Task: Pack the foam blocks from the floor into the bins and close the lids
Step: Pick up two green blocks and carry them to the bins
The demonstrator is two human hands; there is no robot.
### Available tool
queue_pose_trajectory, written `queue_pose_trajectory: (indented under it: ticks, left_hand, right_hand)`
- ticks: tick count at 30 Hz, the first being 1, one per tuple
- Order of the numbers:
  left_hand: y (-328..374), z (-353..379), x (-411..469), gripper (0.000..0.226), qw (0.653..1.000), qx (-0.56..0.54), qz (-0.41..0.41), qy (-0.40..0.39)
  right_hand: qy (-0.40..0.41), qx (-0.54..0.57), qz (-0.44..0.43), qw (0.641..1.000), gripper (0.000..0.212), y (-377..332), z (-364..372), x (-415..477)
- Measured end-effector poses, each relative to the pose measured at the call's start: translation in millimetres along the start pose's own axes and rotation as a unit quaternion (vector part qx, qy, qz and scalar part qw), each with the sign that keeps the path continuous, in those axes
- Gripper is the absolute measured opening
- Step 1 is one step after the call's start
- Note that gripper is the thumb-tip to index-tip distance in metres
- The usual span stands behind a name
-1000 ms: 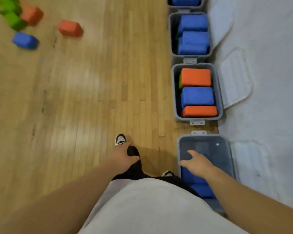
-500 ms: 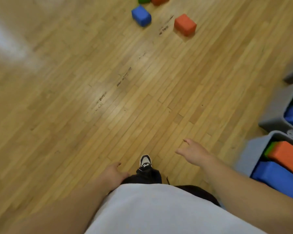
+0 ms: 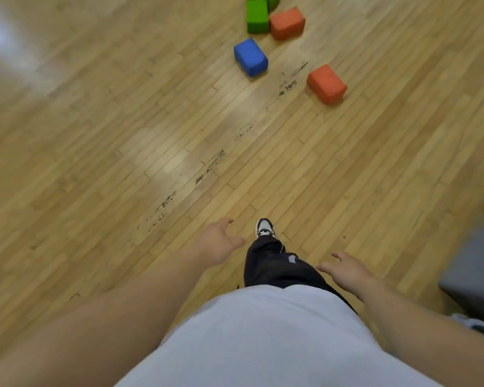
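Loose foam blocks lie on the wooden floor far ahead: a blue block (image 3: 251, 57), an orange block (image 3: 327, 84) to its right, a second orange block (image 3: 287, 23) and a green block (image 3: 257, 16) behind them. My left hand (image 3: 218, 243) hangs in front of me with relaxed fingers and holds nothing. My right hand (image 3: 346, 271) is also empty, fingers loosely spread. A grey bin (image 3: 470, 272) shows only a corner at the right edge, with a bit of blue inside.
My leg in dark trousers and a black-and-white shoe (image 3: 265, 228) step forward between my hands. Scuff marks (image 3: 210, 167) run diagonally across the floorboards. Wide open floor lies between me and the blocks.
The view has turned away from the row of bins toward the blocks, which now appear nearer and lower in frame. My right hand left the bin and dropped beside my leg.
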State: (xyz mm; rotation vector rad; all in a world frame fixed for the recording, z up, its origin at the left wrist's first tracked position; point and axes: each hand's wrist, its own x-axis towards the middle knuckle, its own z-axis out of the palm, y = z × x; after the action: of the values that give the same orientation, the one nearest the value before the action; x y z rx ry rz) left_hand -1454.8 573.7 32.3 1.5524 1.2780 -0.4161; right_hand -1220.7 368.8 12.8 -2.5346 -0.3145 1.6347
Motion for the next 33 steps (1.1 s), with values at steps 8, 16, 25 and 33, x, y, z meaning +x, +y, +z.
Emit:
queue_pose_trajectory:
  ticks: [8,16,25,33]
  left_hand:
    - [35,-127,74,0.07,0.989,-0.072,-0.117,0.05]
    - [53,-272,190,0.079,0.979,-0.079,-0.176,0.062]
    - [199,-454,359,0.074,0.994,-0.007,-0.109,0.002]
    - [387,-566,536,0.08,0.999,0.031,0.029,-0.028]
  right_hand:
    - [-0.044,-0.1,-0.109,0.988,0.08,-256,-85,82]
    - [-0.045,-0.14,-0.2,0.969,0.078,-518,-125,161]
    - [-0.046,-0.074,-0.087,0.992,0.082,-647,-216,237]
    - [-0.007,0.0,-0.022,1.0,0.081,-743,-321,324]
